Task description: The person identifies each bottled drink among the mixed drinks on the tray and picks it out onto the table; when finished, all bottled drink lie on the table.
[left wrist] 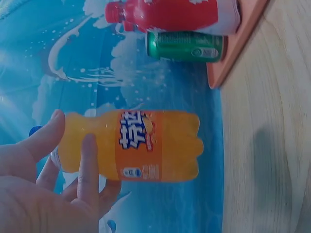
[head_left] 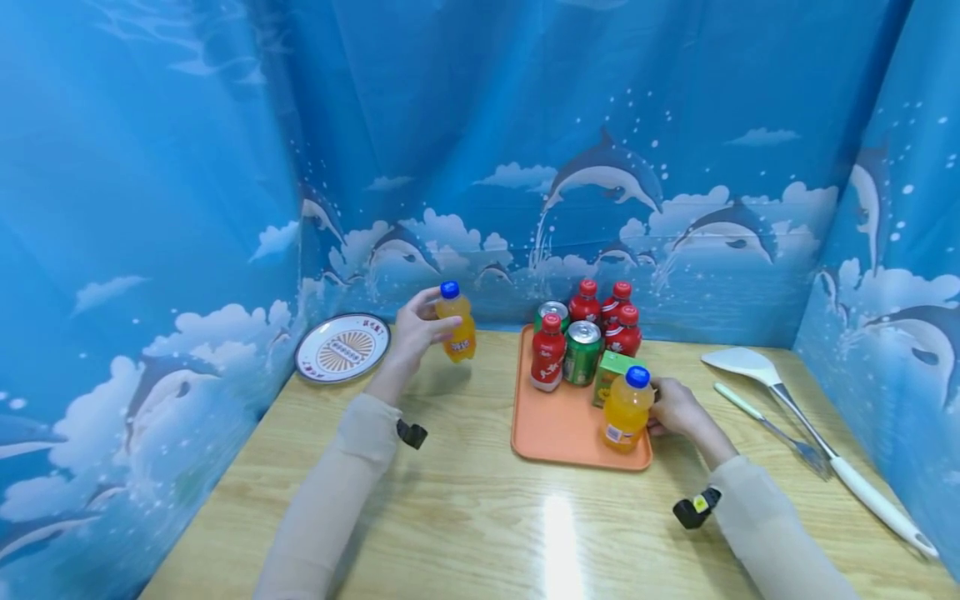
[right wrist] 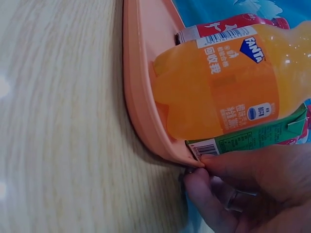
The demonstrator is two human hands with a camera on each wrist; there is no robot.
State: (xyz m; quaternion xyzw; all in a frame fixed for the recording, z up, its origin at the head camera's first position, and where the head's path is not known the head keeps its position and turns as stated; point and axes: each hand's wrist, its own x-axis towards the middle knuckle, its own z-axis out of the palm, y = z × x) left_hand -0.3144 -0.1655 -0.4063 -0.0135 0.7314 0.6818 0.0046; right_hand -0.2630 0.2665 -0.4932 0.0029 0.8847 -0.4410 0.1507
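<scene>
My left hand [head_left: 412, 335] holds an orange soda bottle [head_left: 461, 333] with a blue cap by its upper part. The bottle hangs above the table, left of the orange tray [head_left: 551, 429]. At the tray's right side, my right hand [head_left: 675, 408] pinches the rim between thumb and finger, as the right wrist view shows. A second orange soda bottle [head_left: 627, 412] stands upright on the tray beside that hand. Behind it is a green juice carton [head_left: 611, 367], partly hidden. Farther back on the tray stand a green can [head_left: 582, 354] and a red bottle [head_left: 548, 358].
More red bottles [head_left: 585, 302] and another green can [head_left: 552, 310] are at the tray's back. A white patterned plate [head_left: 343, 347] leans at the far left. On the right lie a white-handled spatula [head_left: 802, 417] and a fork [head_left: 772, 427]. A dolphin-print curtain [head_left: 480, 150] encloses the table.
</scene>
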